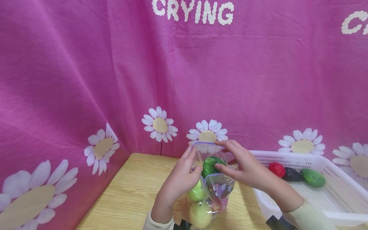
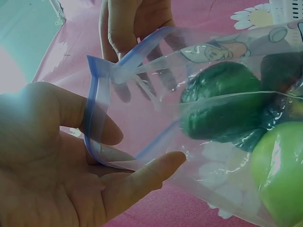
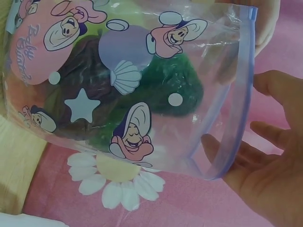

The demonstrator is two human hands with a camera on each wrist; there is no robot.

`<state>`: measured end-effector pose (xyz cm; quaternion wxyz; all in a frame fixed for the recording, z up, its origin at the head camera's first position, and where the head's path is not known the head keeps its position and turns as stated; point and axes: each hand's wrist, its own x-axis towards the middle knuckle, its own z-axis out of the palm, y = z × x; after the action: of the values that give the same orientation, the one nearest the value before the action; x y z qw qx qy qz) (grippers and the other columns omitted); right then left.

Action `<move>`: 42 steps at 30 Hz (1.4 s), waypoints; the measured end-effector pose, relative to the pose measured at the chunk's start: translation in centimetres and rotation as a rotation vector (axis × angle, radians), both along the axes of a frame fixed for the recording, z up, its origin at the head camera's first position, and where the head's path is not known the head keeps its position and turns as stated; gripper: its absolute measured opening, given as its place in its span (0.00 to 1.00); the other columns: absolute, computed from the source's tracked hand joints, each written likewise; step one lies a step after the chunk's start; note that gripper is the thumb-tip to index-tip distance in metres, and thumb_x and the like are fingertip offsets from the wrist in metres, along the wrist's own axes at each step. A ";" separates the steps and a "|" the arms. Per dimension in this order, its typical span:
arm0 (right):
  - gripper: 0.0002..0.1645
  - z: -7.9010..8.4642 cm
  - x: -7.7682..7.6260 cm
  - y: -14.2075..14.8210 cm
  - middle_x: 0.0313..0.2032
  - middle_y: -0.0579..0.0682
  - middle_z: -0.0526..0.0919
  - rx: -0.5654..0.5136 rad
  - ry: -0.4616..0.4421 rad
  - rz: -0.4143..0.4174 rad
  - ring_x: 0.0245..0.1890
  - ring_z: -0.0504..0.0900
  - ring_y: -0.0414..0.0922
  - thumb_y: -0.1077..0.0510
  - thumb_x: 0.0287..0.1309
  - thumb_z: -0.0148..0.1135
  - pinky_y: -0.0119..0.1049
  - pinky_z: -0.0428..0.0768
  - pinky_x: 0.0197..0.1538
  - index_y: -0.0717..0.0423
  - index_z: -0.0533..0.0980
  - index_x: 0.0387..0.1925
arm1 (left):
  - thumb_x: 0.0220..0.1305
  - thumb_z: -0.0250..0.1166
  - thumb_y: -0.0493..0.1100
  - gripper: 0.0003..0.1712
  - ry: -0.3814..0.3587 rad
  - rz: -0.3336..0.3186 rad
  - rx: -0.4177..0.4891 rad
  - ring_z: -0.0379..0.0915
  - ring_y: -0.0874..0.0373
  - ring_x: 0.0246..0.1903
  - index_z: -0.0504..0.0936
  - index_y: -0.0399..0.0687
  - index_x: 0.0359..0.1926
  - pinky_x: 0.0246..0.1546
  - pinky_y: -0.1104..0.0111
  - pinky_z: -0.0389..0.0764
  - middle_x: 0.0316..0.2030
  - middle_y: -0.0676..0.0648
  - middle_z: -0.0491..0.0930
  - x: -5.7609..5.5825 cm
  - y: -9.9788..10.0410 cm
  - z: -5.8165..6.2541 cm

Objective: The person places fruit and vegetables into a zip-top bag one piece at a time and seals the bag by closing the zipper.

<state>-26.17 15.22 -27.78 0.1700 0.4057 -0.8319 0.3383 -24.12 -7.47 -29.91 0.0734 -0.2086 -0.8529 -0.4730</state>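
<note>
A clear zip bag (image 1: 214,151) with blue-purple zip edges and printed cartoon figures stands upright, its mouth spread wide. Inside near the top sits a dark green, glossy vegetable (image 2: 222,99), its exact kind unclear. Below it are a light green round fruit (image 2: 281,170), a yellow-green one (image 1: 201,213) and dark and reddish produce (image 3: 78,71) partly hidden by the print. My left hand (image 1: 184,175) holds the bag's left rim, a finger inside and the thumb outside. My right hand (image 1: 244,163) holds the opposite rim, thumb and fingers at the zip edge.
On the right, a white perforated basket (image 1: 260,204) holds a red item (image 1: 277,169), a dark one (image 1: 292,174) and a green one (image 1: 313,178). Under the bag is a wood-grain table (image 1: 138,188). A pink daisy-patterned cloth (image 1: 244,80) hangs behind.
</note>
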 end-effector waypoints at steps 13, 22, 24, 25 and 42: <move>0.32 -0.2 -0.3 -0.6 0.57 0.54 0.77 0.032 0.057 0.015 0.48 0.84 0.49 0.64 0.60 0.69 0.32 0.86 0.40 0.56 0.72 0.65 | 0.69 0.54 0.37 0.39 -0.029 0.027 0.011 0.57 0.64 0.17 0.53 0.35 0.78 0.24 0.69 0.72 0.81 0.44 0.44 0.0 -0.5 0.1; 0.28 -0.1 -0.8 -1.0 0.54 0.52 0.79 0.016 0.139 -0.011 0.46 0.82 0.45 0.66 0.58 0.69 0.34 0.86 0.40 0.57 0.74 0.61 | 0.69 0.54 0.37 0.39 -0.016 0.041 0.015 0.54 0.64 0.16 0.53 0.34 0.78 0.24 0.69 0.70 0.80 0.44 0.45 -0.3 -1.2 0.0; 0.28 0.1 -1.0 -0.8 0.53 0.52 0.79 -0.005 0.166 -0.026 0.46 0.82 0.44 0.67 0.57 0.69 0.36 0.86 0.41 0.58 0.74 0.59 | 0.69 0.53 0.37 0.39 -0.016 0.040 0.020 0.53 0.64 0.16 0.53 0.34 0.78 0.24 0.69 0.70 0.81 0.44 0.44 -0.4 -1.3 0.0; 0.27 0.2 -1.0 -0.6 0.52 0.51 0.80 -0.016 0.179 -0.039 0.46 0.81 0.43 0.68 0.57 0.69 0.36 0.86 0.42 0.58 0.75 0.59 | 0.69 0.53 0.36 0.39 -0.015 0.039 0.022 0.53 0.64 0.16 0.53 0.33 0.78 0.24 0.69 0.70 0.81 0.44 0.44 -0.4 -1.3 0.0; 0.21 0.4 -6.2 12.3 0.48 0.68 0.80 0.035 0.150 -0.484 0.45 0.81 0.65 0.66 0.59 0.67 0.52 0.85 0.41 0.70 0.75 0.53 | 0.68 0.52 0.36 0.40 -0.001 0.011 0.016 0.53 0.65 0.16 0.52 0.33 0.78 0.19 0.73 0.66 0.81 0.44 0.43 -0.4 -1.5 0.1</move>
<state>-32.37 27.50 -27.41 0.3001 0.2213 -0.8957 0.2422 -24.47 -8.99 -29.82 0.0771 -0.2028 -0.8503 -0.4796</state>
